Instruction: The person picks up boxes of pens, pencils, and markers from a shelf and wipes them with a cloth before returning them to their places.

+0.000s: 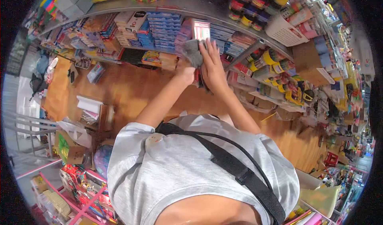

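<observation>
My left hand (186, 76) is at the middle shelf, with a grey cloth (193, 53) bunched around it and covering its fingers. Close beside it, my right hand (213, 63) lies with its fingers stretched out, against the cloth's right side; whether it presses on anything beneath is hidden. Just beyond the fingertips stands a bright, glossy pack in white and red (201, 29). Stacks of blue boxes (163, 27) fill the shelf to the left of my hands. Some dark, blurred material hangs between my wrists.
A grey metal shelf (191, 10) runs across above my hands. To the right are a white perforated basket (284, 30), a cardboard box (313, 63) and rolls with yellow ends (271, 57). An open carton (72, 147) and metal rails (32, 125) stand at the left on a wooden floor (147, 85).
</observation>
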{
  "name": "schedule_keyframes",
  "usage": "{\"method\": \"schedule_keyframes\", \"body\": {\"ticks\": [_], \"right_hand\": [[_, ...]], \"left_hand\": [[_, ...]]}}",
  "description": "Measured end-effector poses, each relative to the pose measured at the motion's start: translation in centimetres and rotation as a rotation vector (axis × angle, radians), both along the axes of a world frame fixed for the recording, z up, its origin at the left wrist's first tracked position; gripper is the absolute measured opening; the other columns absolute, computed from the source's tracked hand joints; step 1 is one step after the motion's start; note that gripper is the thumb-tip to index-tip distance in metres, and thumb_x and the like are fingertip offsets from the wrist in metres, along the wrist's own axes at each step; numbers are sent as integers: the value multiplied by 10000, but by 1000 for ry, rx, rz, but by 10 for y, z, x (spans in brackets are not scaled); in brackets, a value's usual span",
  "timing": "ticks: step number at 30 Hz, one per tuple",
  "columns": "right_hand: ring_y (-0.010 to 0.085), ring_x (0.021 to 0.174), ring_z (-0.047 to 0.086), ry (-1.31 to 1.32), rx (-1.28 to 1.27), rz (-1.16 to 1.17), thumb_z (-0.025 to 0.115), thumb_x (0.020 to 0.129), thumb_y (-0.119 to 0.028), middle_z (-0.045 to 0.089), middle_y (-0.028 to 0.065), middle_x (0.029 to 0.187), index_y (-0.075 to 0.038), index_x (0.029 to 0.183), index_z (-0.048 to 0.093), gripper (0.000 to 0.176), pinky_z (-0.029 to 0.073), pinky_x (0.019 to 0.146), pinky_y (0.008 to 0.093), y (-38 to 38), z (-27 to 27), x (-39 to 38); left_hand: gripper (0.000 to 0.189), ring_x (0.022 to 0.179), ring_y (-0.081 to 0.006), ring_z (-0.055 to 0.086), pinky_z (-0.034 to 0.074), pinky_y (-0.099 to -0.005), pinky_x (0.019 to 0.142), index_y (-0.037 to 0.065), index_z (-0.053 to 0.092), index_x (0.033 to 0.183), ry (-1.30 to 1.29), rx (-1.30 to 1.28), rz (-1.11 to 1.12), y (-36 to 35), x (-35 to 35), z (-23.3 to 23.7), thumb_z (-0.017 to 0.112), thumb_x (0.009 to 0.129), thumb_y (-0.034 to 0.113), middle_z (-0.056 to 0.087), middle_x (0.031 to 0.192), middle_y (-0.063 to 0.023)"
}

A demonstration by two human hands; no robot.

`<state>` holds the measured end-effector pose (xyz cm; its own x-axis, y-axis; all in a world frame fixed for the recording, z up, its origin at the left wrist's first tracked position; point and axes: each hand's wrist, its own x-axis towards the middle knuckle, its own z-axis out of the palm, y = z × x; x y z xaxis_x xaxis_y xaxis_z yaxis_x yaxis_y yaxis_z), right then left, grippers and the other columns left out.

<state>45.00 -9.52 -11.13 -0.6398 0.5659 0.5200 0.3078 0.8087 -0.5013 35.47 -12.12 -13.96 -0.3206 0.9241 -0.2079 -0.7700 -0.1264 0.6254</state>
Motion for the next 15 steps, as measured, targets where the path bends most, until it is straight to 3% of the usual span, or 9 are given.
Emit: {"method": "schedule_keyframes", "body": {"ticks": [1, 3, 4, 7, 8, 9, 10, 11, 15], "right_hand": [[366, 1258, 189, 17, 61, -56, 374, 728, 102, 251, 194, 1339, -52, 1277, 334, 572, 170, 1028, 411, 7, 5, -3], [367, 1250, 206, 109, 89, -94, 382, 728, 98, 276, 195, 1325, -54, 1270, 346, 565, 201, 1020, 391, 20, 16, -5], [389, 1208, 271, 150, 134, -121, 420, 714, 74, 319, 205, 1288, -48, 1258, 352, 562, 249, 998, 418, 27, 22, -6], [361, 1140, 382, 369, 149, -256, 395, 696, 113, 405, 217, 1216, -31, 1213, 406, 537, 317, 952, 366, 43, 35, -2], [357, 1124, 399, 412, 163, -292, 393, 696, 110, 422, 216, 1198, -27, 1203, 412, 525, 332, 936, 363, 52, 35, 3], [352, 1108, 417, 454, 179, -329, 391, 697, 108, 439, 215, 1181, -22, 1193, 419, 514, 347, 920, 360, 59, 36, 10], [339, 1048, 469, 456, 81, -409, 395, 727, 79, 502, 208, 1103, -3, 1144, 451, 429, 378, 871, 351, 62, 38, 19], [341, 1013, 488, 510, -49, -396, 404, 750, 53, 523, 208, 1063, 5, 1118, 467, 376, 387, 848, 347, 70, 31, 31], [256, 899, 547, 560, -333, -393, 434, 827, -51, 573, 177, 942, 36, 1047, 504, 247, 401, 794, 296, 60, -10, 96]], "left_hand": [[366, 1017, -164, 486, 373, -285, 892, 73, 456, 1158, 120, -49, 8, -6, 9, 17, 468, 865, 292, 523, 1092, -44], [357, 1044, -165, 464, 348, -268, 900, 47, 507, 1110, 246, -225, -4, 7, 11, -15, 434, 884, 313, 528, 1094, -53], [370, 996, -159, 472, 354, -268, 873, 34, 524, 1065, 512, -139, 20, 9, 10, -10, 418, 888, 341, 540, 1035, -56], [474, 859, -129, 443, 378, -278, 766, -4, 501, 983, 1009, -77, -194, -9, -1, 32, 392, 876, 445, 503, 923, -49], [454, 720, -101, 413, 382, -272, 688, -12, 525, 834, 1066, 32, -266, -3, -9, 23, 407, 879, 424, 494, 744, -7], [421, 710, -81, 437, 386, -240, 664, 1, 535, 813, 1151, -19, -233, -4, -11, 34, 437, 872, 407, 519, 744, 10], [388, 718, -75, 456, 382, -224, 665, 29, 545, 792, 965, 1, -99, -5, -3, 50, 455, 867, 398, 538, 753, 9], [381, 742, -96, 482, 392, -247, 683, 34, 556, 807, 795, -83, -121, 0, -14, 57, 468, 859, 401, 556, 781, -15], [420, 599, -89, 491, 409, -273, 548, 11, 556, 789, 924, -136, 133, 64, -97, 76, 491, 841, 422, 539, 677, -8]]}}
